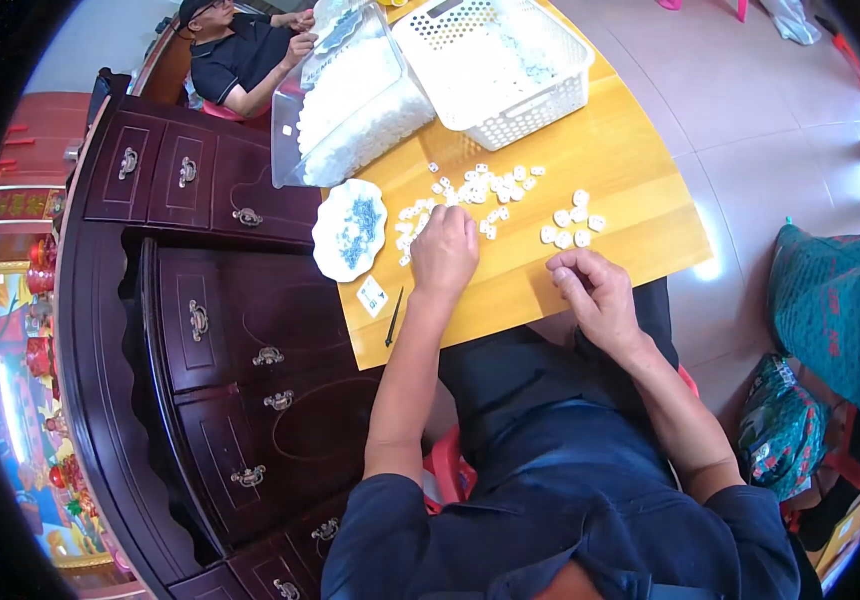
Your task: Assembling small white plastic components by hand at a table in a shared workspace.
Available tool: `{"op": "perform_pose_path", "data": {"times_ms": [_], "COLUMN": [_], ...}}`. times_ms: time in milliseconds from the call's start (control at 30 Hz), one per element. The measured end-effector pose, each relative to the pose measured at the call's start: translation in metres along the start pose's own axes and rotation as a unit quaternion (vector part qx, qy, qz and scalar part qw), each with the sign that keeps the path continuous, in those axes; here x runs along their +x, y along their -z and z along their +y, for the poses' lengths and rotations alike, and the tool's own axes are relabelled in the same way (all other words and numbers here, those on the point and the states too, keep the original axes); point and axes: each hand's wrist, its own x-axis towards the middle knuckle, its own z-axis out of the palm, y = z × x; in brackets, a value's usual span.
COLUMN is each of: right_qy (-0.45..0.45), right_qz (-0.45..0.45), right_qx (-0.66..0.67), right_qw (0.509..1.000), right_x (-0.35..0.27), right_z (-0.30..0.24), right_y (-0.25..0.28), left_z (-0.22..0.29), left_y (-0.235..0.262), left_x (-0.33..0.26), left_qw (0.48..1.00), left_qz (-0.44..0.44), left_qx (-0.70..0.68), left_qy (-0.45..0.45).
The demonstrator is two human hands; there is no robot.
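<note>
My left hand (447, 248) reaches over the wooden table with its fingers bent down into a loose spread of small white plastic pieces (490, 185). Its fingertips are hidden, so what they grip cannot be made out. At the table's near edge, my right hand (595, 292) is curled, thumb and fingers drawn together; anything inside it is too small or hidden to name. Just beyond the right hand lies a separate small group of white rounded pieces (579, 214). A white scalloped dish (324, 232) with tiny bluish clear parts sits left of my left hand.
A clear bin (290, 150) of white pieces and a white perforated basket (520, 125) stand at the back. A black thin tool (394, 318) and a small card (372, 296) lie at the left edge. Dark wooden drawers (250, 330) flank the table. Another person (240, 60) sits beyond.
</note>
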Motion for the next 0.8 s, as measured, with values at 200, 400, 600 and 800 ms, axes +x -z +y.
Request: {"op": "perform_pose_path", "data": {"times_ms": [200, 400, 600, 800], "right_qy": [-0.040, -0.084, -0.138, -0.144], "right_qz": [-0.008, -0.047, -0.036, -0.060], "right_qx": [0.032, 0.077, 0.196, 0.187], "right_qw": [0.999, 0.992, 0.970, 0.970], "right_x": [-0.001, -0.005, -0.001, 0.000], "right_z": [0.001, 0.012, 0.010, 0.010], "right_y": [0.002, -0.001, -0.006, -0.004], "left_z": [0.019, 0.048, 0.053, 0.057], "left_y": [0.019, 0.023, 0.023, 0.022], "left_x": [-0.019, -0.052, -0.060, -0.061], "left_qw": [0.987, 0.911, 0.831, 0.830], "left_qz": [-0.001, -0.033, -0.052, -0.094], "left_qx": [-0.161, -0.396, -0.530, -0.538], "left_qy": [0.027, 0.114, 0.159, 0.118]}}
